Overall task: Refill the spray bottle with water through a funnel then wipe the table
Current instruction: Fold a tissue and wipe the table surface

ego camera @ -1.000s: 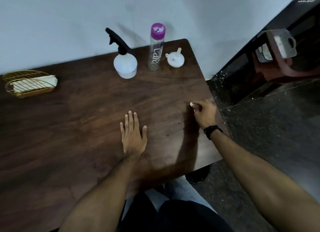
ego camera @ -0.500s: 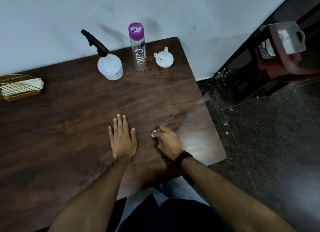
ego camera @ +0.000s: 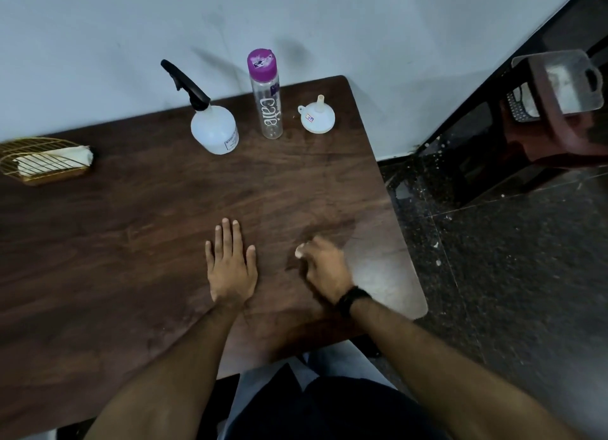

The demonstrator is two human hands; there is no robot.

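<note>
At desk's far edge, against the wall: spray bottle [ego camera: 214,128], white translucent body, black trigger head, upright, head fitted. Just right of it: water bottle [ego camera: 267,94], clear, purple cap on, upright, white lettering down the side. Right of that, near the desk's far right corner: funnel [ego camera: 317,116], white, resting mouth-down with spout upward, small sticker on its flank. All three apart from one another, well away from both hands.

Near desk's front right: right hand [ego camera: 324,268], motion-blurred, fingers curled round a small white wad [ego camera: 300,250], only a tip of it showing past the knuckles; material cannot be told. Black band [ego camera: 352,299] on that wrist. Damp-looking sheen on the desk [ego camera: 131,225] surface around and right of this hand.

Left of it, not touching: left hand [ego camera: 232,264], palm down flat on the dark wood, fingers straight and close together, holding nothing.

Far left edge: gold wire basket [ego camera: 36,161] with white folded cloth or paper [ego camera: 56,158] inside.

Beyond the desk, right: dark speckled floor [ego camera: 510,275], reddish-brown stool [ego camera: 559,117].
</note>
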